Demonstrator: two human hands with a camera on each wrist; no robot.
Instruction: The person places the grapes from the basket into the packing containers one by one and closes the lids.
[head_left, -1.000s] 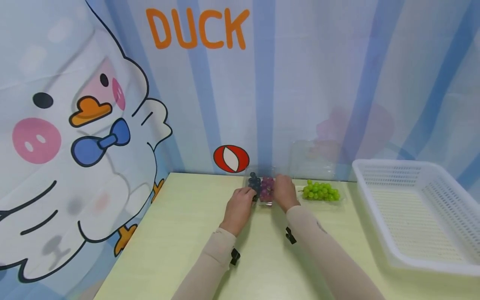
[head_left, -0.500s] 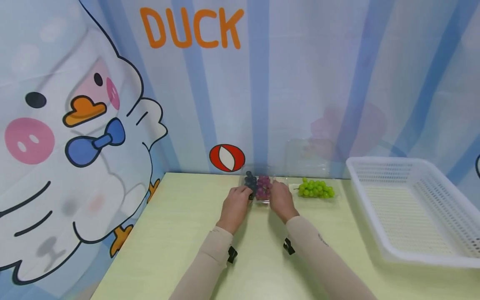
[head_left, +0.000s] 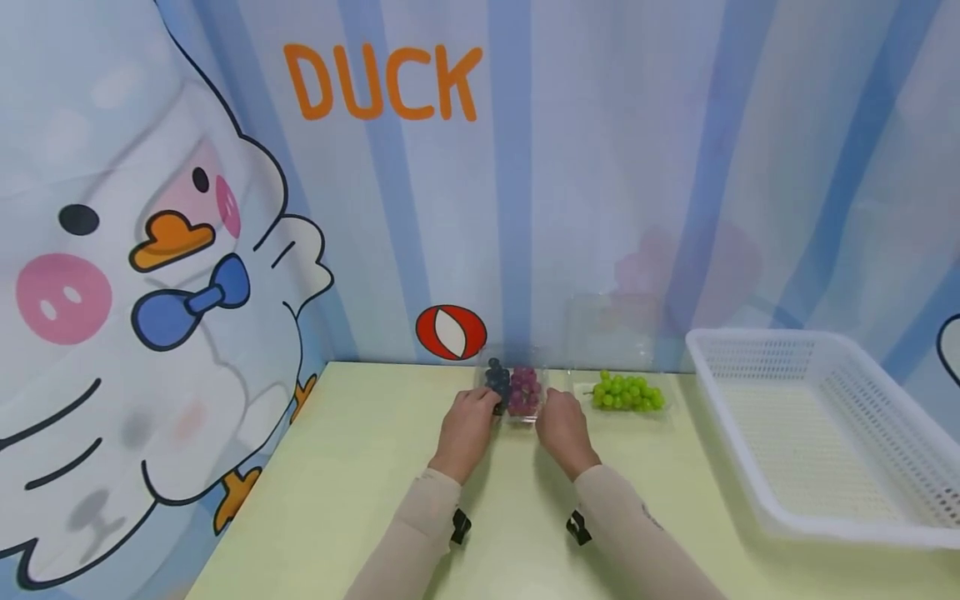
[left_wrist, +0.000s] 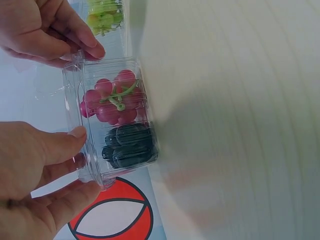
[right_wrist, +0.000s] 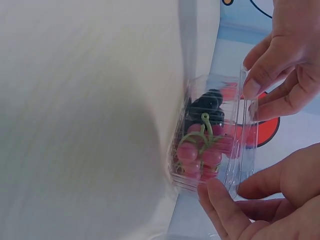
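Observation:
A clear plastic clamshell box (left_wrist: 142, 112) stands on the table against the back wall. Inside it, a bunch of dark grapes (head_left: 498, 379) lies on the left and a bunch of red grapes (head_left: 524, 392) with a green stem (right_wrist: 205, 135) on the right. My left hand (head_left: 467, 429) pinches the box's rim at its near left corner, thumb on one side and fingers under the edge. At the near right corner, my right hand (head_left: 564, 429) grips the same rim (right_wrist: 240, 145) between thumb and curled fingers.
Just right of my right hand lies a second clear box with green grapes (head_left: 626, 392), its lid (head_left: 611, 329) raised against the wall. A large white plastic basket (head_left: 750, 467) stands at the right. A printed duck cloth (head_left: 367, 208) hangs behind and left of the table (head_left: 345, 467).
My right hand has slid along the box's right side toward its near corner. My left hand stays at the near left corner. The head view has shifted slightly.

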